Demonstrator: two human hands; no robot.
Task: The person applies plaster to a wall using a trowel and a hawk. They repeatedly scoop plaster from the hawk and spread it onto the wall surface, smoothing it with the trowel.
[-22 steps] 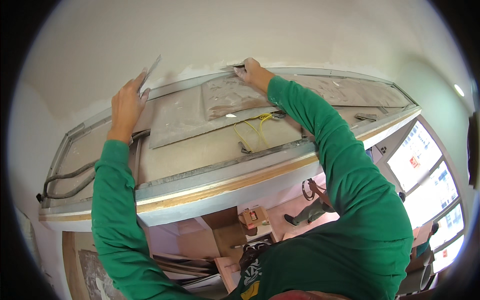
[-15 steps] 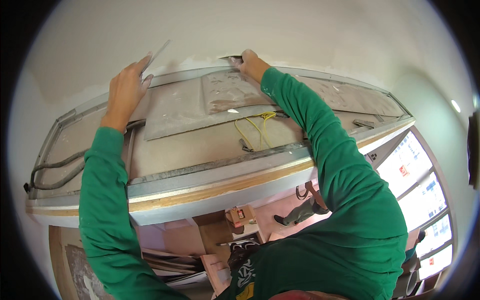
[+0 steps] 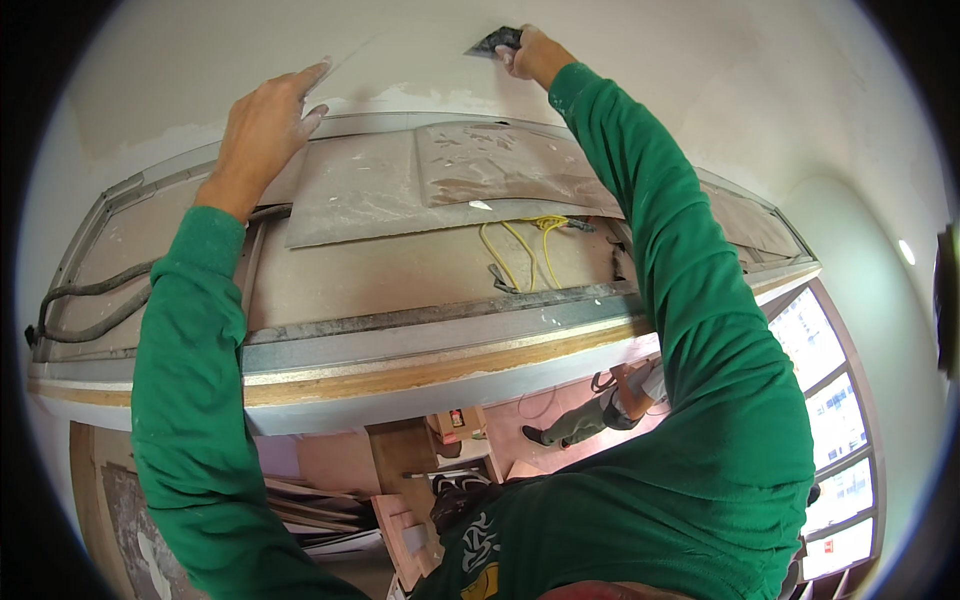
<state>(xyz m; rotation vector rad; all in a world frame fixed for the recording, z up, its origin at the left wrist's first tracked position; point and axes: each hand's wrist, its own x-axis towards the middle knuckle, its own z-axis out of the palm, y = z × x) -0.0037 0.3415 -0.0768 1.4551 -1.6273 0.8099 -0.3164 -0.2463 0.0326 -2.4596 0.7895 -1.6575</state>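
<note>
My right hand [image 3: 532, 55], at the far wall [image 3: 660, 60], is closed round a putty knife [image 3: 492, 43] with a dark, wedge-shaped look, its tip close to or on the pale surface. To the left, my left hand [image 3: 265, 130] is raised with finger and thumb dusted white. It pinches a thin flat blade [image 3: 352, 52], seen nearly edge-on and faint against the wall. Its handle is hidden by the hand. Uneven white patches of filler [image 3: 375, 100] run along the wall just above the ledge.
Below my hands lies a recessed ledge with a metal frame and wooden edge [image 3: 450, 375]. It holds dusty board sheets [image 3: 350, 190], a yellow cord [image 3: 520, 255] and a black hose [image 3: 95, 290]. Far beneath, a person's leg [image 3: 575, 425], a cardboard box [image 3: 458, 425] and stacked boards [image 3: 310, 510] show.
My right hand has moved up the wall with the putty knife, away from the ledge. My left hand has risen slightly, and its blade has turned to show fainter. The view has shifted a little.
</note>
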